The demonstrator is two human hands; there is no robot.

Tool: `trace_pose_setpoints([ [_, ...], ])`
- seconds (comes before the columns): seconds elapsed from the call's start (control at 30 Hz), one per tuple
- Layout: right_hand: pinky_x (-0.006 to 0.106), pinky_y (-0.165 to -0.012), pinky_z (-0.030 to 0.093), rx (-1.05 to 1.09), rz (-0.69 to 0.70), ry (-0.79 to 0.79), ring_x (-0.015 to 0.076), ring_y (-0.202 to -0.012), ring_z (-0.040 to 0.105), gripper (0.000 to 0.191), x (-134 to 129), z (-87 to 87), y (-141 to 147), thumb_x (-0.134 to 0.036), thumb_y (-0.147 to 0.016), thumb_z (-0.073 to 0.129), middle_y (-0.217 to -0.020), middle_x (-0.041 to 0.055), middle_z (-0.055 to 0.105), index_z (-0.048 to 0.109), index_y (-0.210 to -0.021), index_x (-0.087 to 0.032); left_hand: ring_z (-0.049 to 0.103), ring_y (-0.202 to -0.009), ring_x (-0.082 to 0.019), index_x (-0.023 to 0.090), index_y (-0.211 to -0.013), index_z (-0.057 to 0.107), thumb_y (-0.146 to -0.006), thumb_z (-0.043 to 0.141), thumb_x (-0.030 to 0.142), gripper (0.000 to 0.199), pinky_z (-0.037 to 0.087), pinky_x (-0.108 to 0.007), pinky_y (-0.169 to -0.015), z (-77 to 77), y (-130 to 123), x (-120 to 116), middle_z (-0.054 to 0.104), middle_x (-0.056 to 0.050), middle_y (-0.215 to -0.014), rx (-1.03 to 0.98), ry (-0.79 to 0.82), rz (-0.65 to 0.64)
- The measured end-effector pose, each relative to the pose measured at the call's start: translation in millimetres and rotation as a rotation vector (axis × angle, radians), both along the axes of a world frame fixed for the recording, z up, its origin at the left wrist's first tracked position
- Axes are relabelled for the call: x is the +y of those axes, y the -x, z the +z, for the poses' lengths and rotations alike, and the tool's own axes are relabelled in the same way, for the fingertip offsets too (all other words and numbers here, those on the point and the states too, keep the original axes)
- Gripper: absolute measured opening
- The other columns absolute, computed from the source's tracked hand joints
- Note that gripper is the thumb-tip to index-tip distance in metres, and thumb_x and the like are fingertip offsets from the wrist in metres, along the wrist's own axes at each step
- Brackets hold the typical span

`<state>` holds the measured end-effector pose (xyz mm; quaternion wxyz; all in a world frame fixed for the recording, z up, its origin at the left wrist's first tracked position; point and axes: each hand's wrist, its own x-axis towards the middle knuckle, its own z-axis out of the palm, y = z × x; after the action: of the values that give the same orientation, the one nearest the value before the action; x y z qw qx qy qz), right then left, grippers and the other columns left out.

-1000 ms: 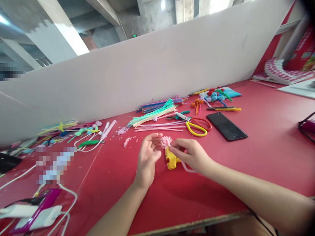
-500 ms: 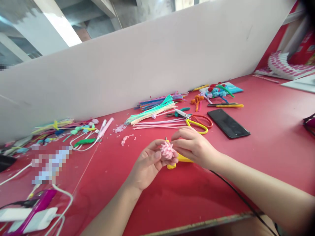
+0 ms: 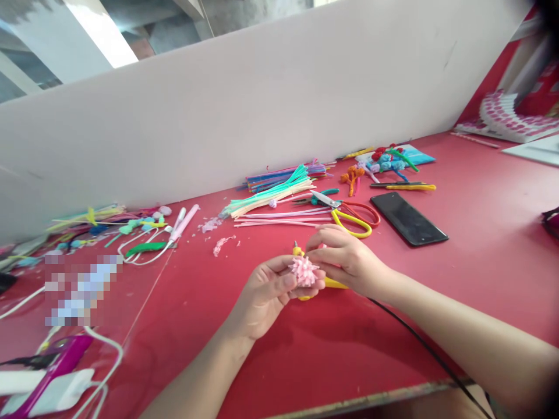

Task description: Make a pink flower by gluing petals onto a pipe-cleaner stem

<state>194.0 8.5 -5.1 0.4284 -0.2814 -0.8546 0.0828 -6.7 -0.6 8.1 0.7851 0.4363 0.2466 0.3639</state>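
My left hand (image 3: 273,288) holds a spiky pink pipe-cleaner flower (image 3: 304,271) between thumb and fingers, its pointed petals facing me. Just to the right, my right hand (image 3: 349,256) has its fingers pinched together beside the flower, with a small pink piece (image 3: 322,247) showing at them. Behind and below both hands lies a yellow glue gun (image 3: 335,283), mostly covered; its tip (image 3: 296,245) pokes up past the flower. A black cord (image 3: 419,331) runs from under my right wrist over the table edge.
Beyond my hands are yellow-and-red scissors (image 3: 351,224), pliers (image 3: 325,196), pink pipe cleaners (image 3: 279,223) and bundled turquoise ones (image 3: 275,195). A black phone (image 3: 408,218) lies right. Leftward are a pink pen-like tool (image 3: 184,224), white cables (image 3: 117,349) and coloured scraps (image 3: 91,227). A white partition (image 3: 244,110) stands behind.
The flower has tilted slightly in my left hand and sits a little further right in view. The small pink piece now shows at my right fingers. The camera view has shifted slightly.
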Motion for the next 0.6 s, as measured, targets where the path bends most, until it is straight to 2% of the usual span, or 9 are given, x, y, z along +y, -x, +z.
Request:
trace_pose_setpoints([
  [0.17,0.036,-0.084,0.042,0.000,-0.005,0.011,0.0154,-0.081,0.054,0.017,2,-3.4,0,-0.028,-0.093,0.049,-0.090,0.0061,0.062,0.064,-0.094,-0.020,0.071,-0.080,-0.020,0.017,-0.091,0.073,-0.078,0.069,0.023,0.015,0.054,-0.029,-0.077,-2.1,0,0,0.075,-0.009,-0.088,0.008,0.009,0.015],
  [0.3,0.036,-0.082,0.044,0.017,-0.012,0.034,0.0170,-0.082,0.056,0.016,2,-3.4,0,-0.028,-0.092,0.049,-0.090,0.0071,0.062,0.062,-0.091,-0.019,0.069,-0.091,-0.023,0.016,-0.100,0.070,-0.077,0.070,0.029,0.027,0.051,-0.033,-0.084,-1.4,0,-1,0.074,-0.012,-0.096,0.035,-0.036,0.028],
  [0.37,0.036,-0.081,0.045,0.047,-0.018,0.087,0.0177,-0.085,0.057,0.013,-1,0.1,0,-0.024,-0.091,0.050,-0.093,0.0075,0.063,0.062,-0.093,-0.019,0.068,-0.087,-0.022,0.016,-0.101,0.069,-0.075,0.072,0.031,0.030,0.050,-0.032,-0.083,0.2,-1,-2,0.073,-0.012,-0.094,0.074,-0.090,0.057],
  [0.47,0.034,-0.082,0.047,0.164,-0.052,0.206,0.0180,-0.090,0.058,0.011,-9,7.8,2,-0.021,-0.089,0.051,-0.094,0.0071,0.063,0.060,-0.097,-0.020,0.067,-0.076,-0.017,0.018,-0.095,0.071,-0.075,0.072,0.024,0.021,0.051,-0.027,-0.076,2.4,-3,-5,0.073,-0.007,-0.087,0.172,-0.160,0.150],
  [0.6,0.032,-0.079,0.048,0.263,-0.066,0.282,0.0175,-0.087,0.058,0.007,-16,13.3,5,-0.019,-0.086,0.055,-0.090,0.0056,0.062,0.060,-0.091,-0.020,0.066,-0.073,-0.014,0.019,-0.091,0.072,-0.074,0.073,0.021,0.017,0.052,-0.023,-0.071,2.8,-6,-6,0.071,-0.003,-0.084,0.264,-0.176,0.204],
])
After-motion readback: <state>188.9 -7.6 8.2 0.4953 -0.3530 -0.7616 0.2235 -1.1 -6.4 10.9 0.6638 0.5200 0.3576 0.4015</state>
